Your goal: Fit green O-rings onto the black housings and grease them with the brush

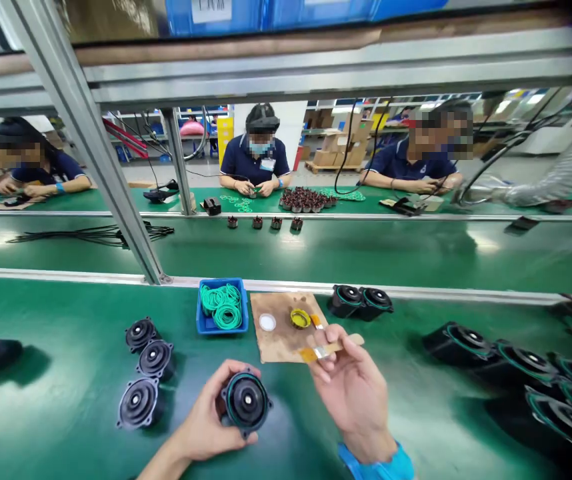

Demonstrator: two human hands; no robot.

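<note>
My left hand [211, 413] is wrapped round a black motor housing [247, 402], its round face tilted up toward me with a green ring seated in it. In my right hand [353, 387] is a small flat brush [336, 347] with a wooden handle, its pale bristles pointing left. Behind that hand, a yellow-rimmed dish [300, 319] and a white round lid [267, 323] rest on a stained piece of cardboard [281, 347]. A second brush [316, 321] leans by the dish. Green rubber rings [226, 307] fill a blue bin [222, 330] to the left of the cardboard.
Several black housings stand at left [139, 402] and several ringed ones at right [466, 340]. Two more housings [361, 300] sit behind the cardboard. A slanted metal post [101, 153] rises at left. Across the bench, three co-workers sit near small motor parts [309, 199].
</note>
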